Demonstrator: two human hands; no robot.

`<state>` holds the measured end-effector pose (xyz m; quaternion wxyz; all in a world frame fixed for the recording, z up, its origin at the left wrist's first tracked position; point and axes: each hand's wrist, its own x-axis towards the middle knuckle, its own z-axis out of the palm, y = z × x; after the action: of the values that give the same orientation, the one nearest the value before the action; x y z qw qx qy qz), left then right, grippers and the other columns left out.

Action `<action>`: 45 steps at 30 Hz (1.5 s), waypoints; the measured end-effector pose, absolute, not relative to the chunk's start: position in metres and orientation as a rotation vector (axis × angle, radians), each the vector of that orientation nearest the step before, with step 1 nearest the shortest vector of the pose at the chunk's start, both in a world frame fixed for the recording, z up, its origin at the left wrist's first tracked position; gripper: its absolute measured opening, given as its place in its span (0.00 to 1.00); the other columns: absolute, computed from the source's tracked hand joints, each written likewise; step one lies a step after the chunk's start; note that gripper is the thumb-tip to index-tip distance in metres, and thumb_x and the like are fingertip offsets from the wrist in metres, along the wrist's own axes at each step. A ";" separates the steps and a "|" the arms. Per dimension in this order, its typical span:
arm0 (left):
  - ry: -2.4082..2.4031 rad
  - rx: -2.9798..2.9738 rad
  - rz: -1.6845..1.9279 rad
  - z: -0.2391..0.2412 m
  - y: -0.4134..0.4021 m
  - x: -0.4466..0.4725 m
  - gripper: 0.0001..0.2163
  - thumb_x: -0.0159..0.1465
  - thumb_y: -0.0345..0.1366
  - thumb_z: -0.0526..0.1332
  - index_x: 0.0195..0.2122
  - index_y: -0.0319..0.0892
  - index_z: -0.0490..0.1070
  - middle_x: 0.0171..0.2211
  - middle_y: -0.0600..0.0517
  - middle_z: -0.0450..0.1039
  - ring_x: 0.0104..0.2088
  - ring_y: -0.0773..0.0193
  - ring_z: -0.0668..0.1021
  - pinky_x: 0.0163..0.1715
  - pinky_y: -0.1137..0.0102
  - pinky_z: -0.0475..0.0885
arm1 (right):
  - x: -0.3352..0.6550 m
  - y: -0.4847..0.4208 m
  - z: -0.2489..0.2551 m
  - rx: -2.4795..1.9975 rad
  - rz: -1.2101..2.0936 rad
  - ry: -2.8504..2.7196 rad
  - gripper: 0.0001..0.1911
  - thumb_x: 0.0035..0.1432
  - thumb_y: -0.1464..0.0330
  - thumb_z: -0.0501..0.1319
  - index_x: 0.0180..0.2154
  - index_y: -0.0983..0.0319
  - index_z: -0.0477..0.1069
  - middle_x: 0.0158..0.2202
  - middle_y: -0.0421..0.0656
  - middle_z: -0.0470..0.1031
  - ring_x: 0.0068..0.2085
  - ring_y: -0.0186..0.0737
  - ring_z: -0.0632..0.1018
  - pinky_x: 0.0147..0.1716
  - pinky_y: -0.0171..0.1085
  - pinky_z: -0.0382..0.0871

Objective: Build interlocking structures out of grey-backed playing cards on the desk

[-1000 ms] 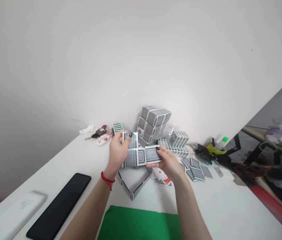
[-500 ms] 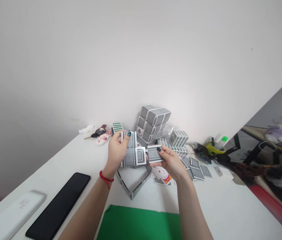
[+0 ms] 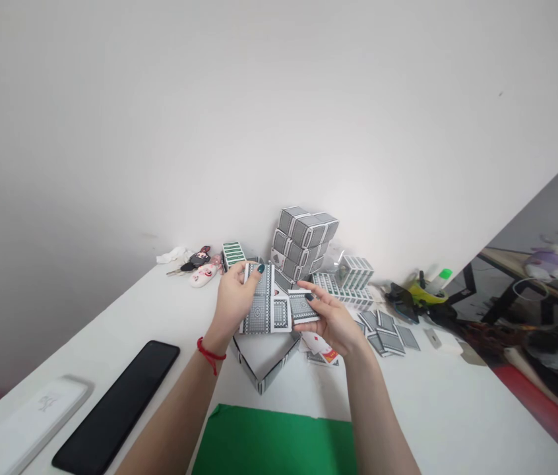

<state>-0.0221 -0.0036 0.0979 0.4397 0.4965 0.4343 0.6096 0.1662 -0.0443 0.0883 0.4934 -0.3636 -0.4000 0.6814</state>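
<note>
Folded cards (image 3: 266, 309) gripped by left hand (image 3: 233, 300) and right hand (image 3: 331, 320); card tower (image 3: 303, 247) behind, box (image 3: 264, 359) beneath, phone (image 3: 117, 406) left.

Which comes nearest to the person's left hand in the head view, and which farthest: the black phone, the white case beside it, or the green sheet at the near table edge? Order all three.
From the left hand:
1. Green sheet, below it, towards the person.
2. Black phone, to the lower left on the table.
3. White case, farther left, beyond the phone.
</note>
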 end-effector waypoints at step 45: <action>1.290 1.597 1.490 0.095 -0.008 -0.017 0.16 0.61 0.44 0.55 0.47 0.43 0.64 0.39 0.48 0.72 0.38 0.58 0.75 0.38 0.66 0.68 | 0.123 -0.050 0.086 -1.002 1.232 -1.117 0.22 0.42 0.65 0.67 0.40 0.57 0.62 0.36 0.40 0.64 0.30 0.36 0.72 0.21 0.38 0.77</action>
<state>-0.0171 -0.0078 0.0955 0.2978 0.6010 0.4853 0.5609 0.1231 -0.0497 0.0861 0.5646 -0.4260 -0.4748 0.5237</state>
